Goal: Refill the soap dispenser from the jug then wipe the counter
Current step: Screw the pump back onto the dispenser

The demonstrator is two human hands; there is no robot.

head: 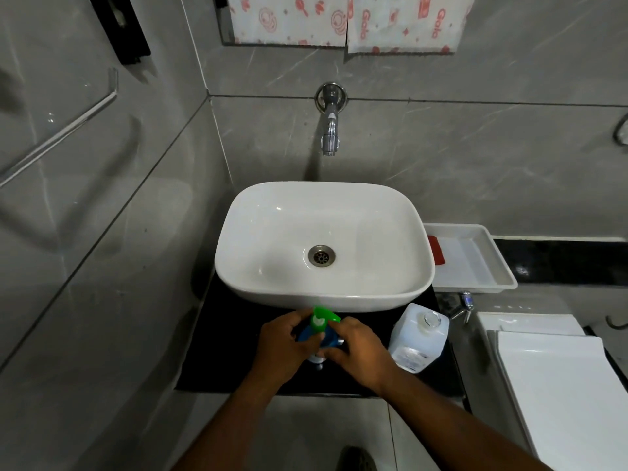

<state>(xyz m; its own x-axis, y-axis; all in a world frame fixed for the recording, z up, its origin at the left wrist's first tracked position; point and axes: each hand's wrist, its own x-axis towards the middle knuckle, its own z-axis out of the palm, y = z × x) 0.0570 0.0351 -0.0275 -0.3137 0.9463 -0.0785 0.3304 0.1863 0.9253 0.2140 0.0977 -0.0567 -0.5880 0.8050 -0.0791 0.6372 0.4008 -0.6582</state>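
Observation:
A blue soap dispenser with a green pump head stands on the black counter in front of the white basin. My left hand grips the pump head and the bottle's left side. My right hand holds the bottle from the right. Most of the bottle is hidden by my fingers. A clear square jug stands uncapped on the counter just right of my right hand, its round mouth facing up.
A wall tap hangs above the basin. A white tray with a red item sits right of the basin. A toilet cistern lid lies lower right. Grey tiled walls close in at left.

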